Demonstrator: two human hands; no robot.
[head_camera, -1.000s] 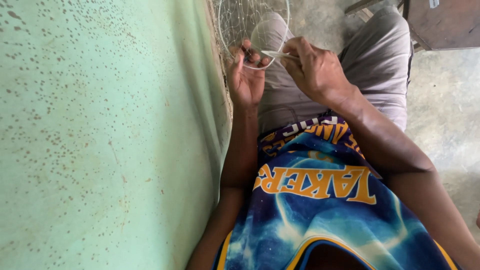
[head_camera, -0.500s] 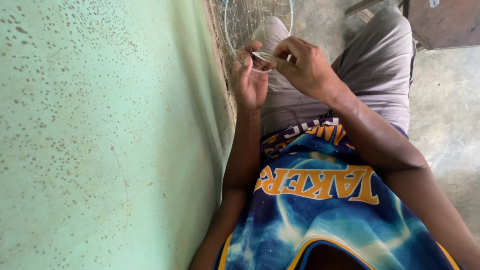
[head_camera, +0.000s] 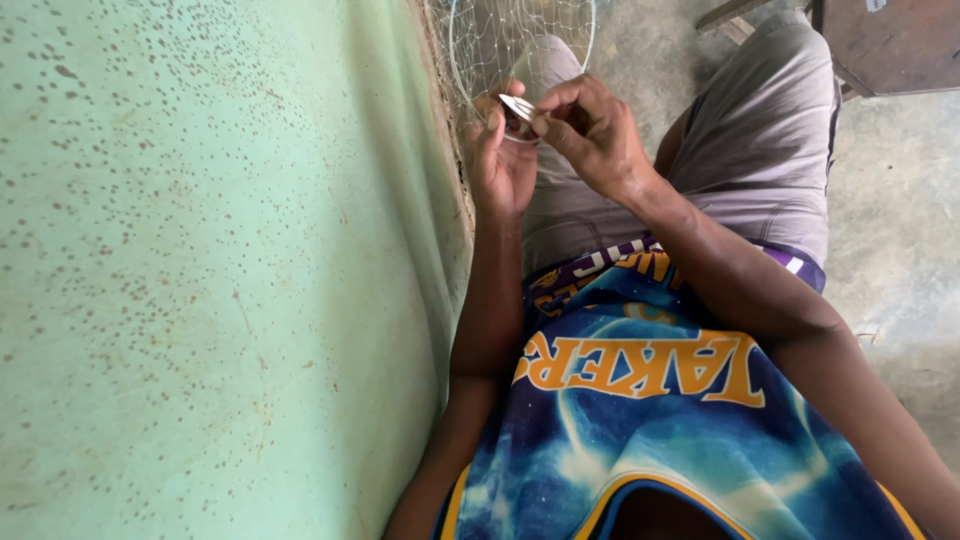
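The right hand (head_camera: 595, 135) pinches a slim pale netting needle (head_camera: 518, 106) between thumb and fingertips, tip pointing toward the left hand (head_camera: 497, 160). The left hand is closed narrowly on the lower rim of a round wire hoop (head_camera: 455, 62) and the fine net (head_camera: 505, 40) strung across it. For a clean knot, keep the mesh taut against the rim and guide the needle squarely through one opening. The hoop sits above grey shorts (head_camera: 750, 130), beside a spotted green wall (head_camera: 200, 270), over a concrete floor (head_camera: 890, 240).
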